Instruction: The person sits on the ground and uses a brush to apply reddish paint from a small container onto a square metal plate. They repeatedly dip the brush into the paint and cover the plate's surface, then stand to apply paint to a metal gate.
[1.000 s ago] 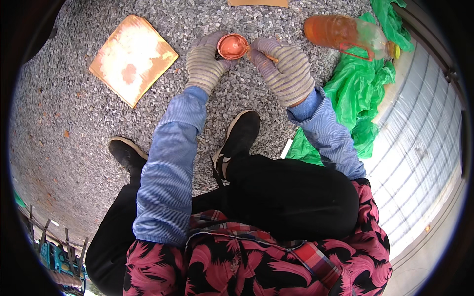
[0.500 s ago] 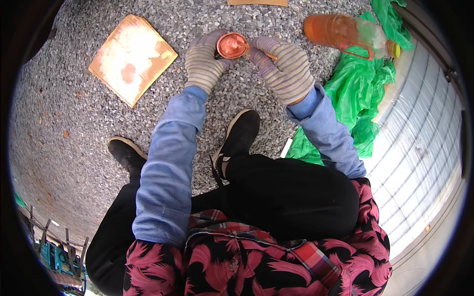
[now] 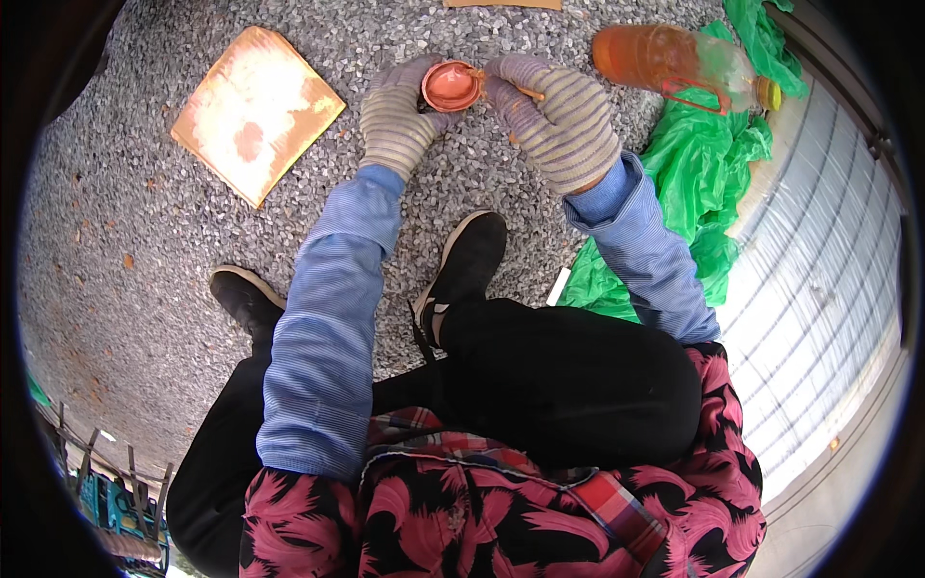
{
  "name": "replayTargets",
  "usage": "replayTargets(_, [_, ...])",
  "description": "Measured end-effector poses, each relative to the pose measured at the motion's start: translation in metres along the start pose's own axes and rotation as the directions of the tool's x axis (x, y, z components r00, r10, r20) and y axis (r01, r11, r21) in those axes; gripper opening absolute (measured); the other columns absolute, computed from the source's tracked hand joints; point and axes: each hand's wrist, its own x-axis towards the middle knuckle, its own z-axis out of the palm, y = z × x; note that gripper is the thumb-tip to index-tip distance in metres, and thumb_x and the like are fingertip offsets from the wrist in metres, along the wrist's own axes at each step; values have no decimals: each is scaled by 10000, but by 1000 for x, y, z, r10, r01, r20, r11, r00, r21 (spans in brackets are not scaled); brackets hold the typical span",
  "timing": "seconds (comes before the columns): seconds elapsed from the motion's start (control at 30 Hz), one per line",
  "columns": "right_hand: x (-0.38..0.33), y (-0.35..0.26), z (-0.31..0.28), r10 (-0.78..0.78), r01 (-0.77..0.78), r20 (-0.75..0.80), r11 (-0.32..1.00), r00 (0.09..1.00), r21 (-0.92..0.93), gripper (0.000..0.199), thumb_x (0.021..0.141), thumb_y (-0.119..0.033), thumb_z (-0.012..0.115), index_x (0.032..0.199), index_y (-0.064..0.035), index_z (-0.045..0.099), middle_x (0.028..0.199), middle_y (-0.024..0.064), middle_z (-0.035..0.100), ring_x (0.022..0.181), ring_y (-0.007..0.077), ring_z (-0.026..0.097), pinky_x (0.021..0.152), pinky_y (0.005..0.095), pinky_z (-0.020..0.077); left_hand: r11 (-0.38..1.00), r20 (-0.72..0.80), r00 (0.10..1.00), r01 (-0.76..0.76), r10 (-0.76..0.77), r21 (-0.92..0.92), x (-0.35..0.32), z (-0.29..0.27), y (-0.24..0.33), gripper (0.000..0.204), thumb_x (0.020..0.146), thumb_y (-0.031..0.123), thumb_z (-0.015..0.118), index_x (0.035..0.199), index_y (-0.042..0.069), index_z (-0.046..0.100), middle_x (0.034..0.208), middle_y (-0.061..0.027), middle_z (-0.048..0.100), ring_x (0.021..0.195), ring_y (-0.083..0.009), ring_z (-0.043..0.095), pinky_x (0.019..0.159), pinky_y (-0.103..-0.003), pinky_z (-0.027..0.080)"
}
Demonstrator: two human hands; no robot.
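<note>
Above the grey gravel, a small round red-brown cup is held up between my two hands. Wet, shiny red-brown stuff coats its inside. How deep it goes, I cannot tell.

My left hand, in a striped cream-and-grey knit glove, hugs the cup from the left. Those fingers are curled around its side, but some tips are hidden. My right hand, in a matching glove, pinches a thin orange-tan stick between the thumb and fingers. One end pokes out past my hand, and the other seems to reach the cup's rim, where there is an orange smear.

I'd say the work on the cup is part way along. The cup and stick are both in my grip, and the wet stuff is not all gone. How much is left to do, I can't say.

Off to the left, a flat tan cardboard square lies on the stones, with a pale patch and a reddish spot on it. On the right lies a clear plastic bottle with orange liquid and a yellow cap. Crumpled, thin green plastic is near it. My black shoes are below my hands.
</note>
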Motion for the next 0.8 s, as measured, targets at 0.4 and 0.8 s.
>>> replayTargets(0.4, [-9,-3,19,-183,183,24,983,983,-3,196,785,-230,595,906,-77,611,680,107,604,673,294,604,642,374,499,999,-31,999,19,-20,-46,-4,7,-8,642,535,312,795,1110,145,564,1092,-52,598,1063,-266,526,994,-388,356])
replayTargets(0.8, [-17,-5,9,-40,36,57,997,998,70,207,790,-230,602,907,-59,614,725,132,616,709,311,602,633,376,491,999,-9,1000,18,-19,-27,-2,1,0,650,545,332,790,1116,126,557,1097,-52,599,1074,-257,522,1044,-386,303])
